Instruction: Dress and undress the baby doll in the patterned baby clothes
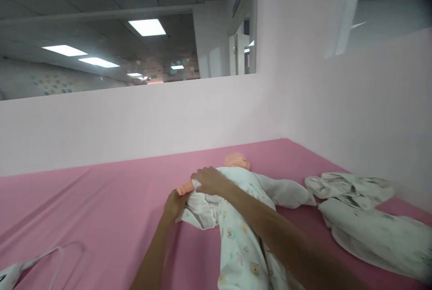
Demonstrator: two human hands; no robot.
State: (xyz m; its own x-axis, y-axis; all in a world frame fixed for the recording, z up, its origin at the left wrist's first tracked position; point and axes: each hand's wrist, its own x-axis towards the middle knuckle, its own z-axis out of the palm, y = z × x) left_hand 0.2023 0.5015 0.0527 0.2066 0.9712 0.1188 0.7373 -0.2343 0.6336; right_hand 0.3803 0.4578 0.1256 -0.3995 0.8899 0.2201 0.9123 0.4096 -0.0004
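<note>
A baby doll (pixel 237 160) lies on a pink-covered surface (pixel 101 209), its head toward the wall. It wears a white printed baby garment (pixel 232 231) that spreads down toward me. My left hand (pixel 174 204) is closed around the doll's hand (pixel 185 188), which pokes out of the sleeve on the left. Just above it, my right hand (pixel 211 180) reaches across the doll's body, fingers bent over the sleeve cloth near that arm. White cloth hangs in folds below the sleeve. On the right, the other sleeve (pixel 286 192) stretches outward and covers the doll's other arm.
Folded white printed cloths (pixel 351 189) lie at the right, with another bundled white cloth (pixel 378 236) nearer me. A white device with a cable (pixel 11 276) sits at the lower left. White walls (pixel 135 123) with windows border the pink surface at the back and right.
</note>
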